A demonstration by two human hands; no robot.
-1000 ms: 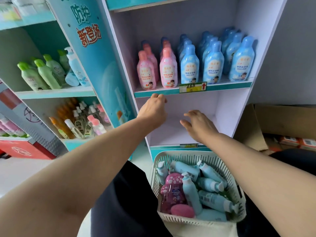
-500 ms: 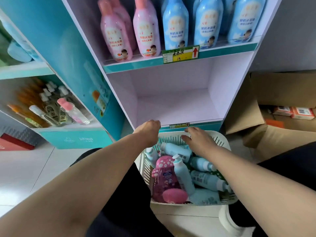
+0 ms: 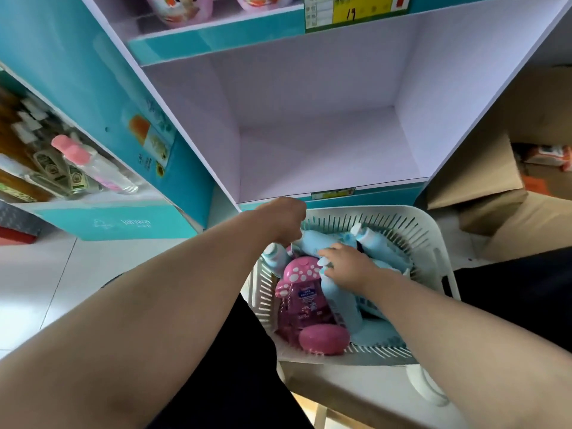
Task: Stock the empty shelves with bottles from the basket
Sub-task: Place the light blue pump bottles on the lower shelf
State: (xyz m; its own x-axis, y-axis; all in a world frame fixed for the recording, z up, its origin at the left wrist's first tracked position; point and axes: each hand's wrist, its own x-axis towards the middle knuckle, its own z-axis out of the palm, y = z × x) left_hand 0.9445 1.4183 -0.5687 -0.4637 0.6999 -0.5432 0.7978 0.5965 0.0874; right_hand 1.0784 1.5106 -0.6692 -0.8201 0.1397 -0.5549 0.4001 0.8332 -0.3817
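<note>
Hard to see: the pink bottles on the upper shelf (image 3: 198, 10) were cut off at the top edge, only their bottoms showing, and the yellow and green price tag (image 3: 349, 10) was cropped too. The fingers of the left hand (image 3: 286, 219) curled out of sight behind its knuckles, so honestly couldn't tell if they were gripping anything.

Left hand: loosely fisted, hovering over the back-left rim of the white slotted plastic basket (image 3: 433, 239), right above a pale blue bottle's cap end.

Right hand (image 3: 346, 267): inside the basket, fingers spread and pressed down on the pale blue plastic bottles (image 3: 340, 305). Looked like it was closing on one, but a firm grip wasn't clear.

Bottles: mostly pale blue with white caps, lying on their sides in a jumble, a couple pointing toward the back right corner. Label print too blurry to read.

Basket contents: besides the blue ones, a pink mushroom-capped bottle with white spots (image 3: 301, 292) lay at the left, and a rounded pink oval lid or container (image 3: 323, 339) sat at the front.

Basket spot: just in front of the empty lilac bottom shelf (image 3: 325, 156), resting on a pale stool or stand, partly hidden.

Sides: small clear and pink-capped bottles on the teal left-hand shelf (image 3: 86, 165), blurred; brown cardboard boxes (image 3: 483, 168) on the right.
</note>
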